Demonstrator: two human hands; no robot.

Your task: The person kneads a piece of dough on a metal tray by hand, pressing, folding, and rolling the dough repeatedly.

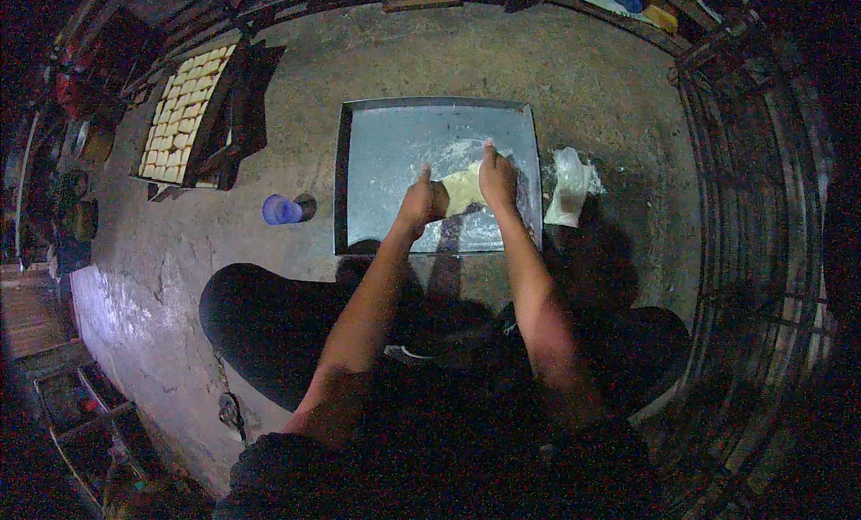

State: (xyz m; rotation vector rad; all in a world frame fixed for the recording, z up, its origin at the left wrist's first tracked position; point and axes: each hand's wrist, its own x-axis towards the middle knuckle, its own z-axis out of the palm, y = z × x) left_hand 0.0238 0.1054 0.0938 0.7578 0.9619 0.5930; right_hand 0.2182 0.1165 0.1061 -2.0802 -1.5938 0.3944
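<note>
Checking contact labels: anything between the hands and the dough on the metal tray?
Nothing visible. The left hand and right hand both rest directly on the pale dough, one at each side, on the floured metal tray. The plastic bag lies off the tray, to the right.

A small blue plastic cup point(282, 210) stands on the concrete floor point(592, 81). Farther left lies a dark tray of pale dough squares point(186, 112). A crumpled clear plastic bag point(569, 186) lies right.

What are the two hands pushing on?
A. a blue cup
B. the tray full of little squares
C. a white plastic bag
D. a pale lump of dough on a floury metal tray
D: the left hand and the right hand both press on the pale dough, which lies on the floury metal tray; the blue cup and the plastic bag sit apart, untouched.
</note>
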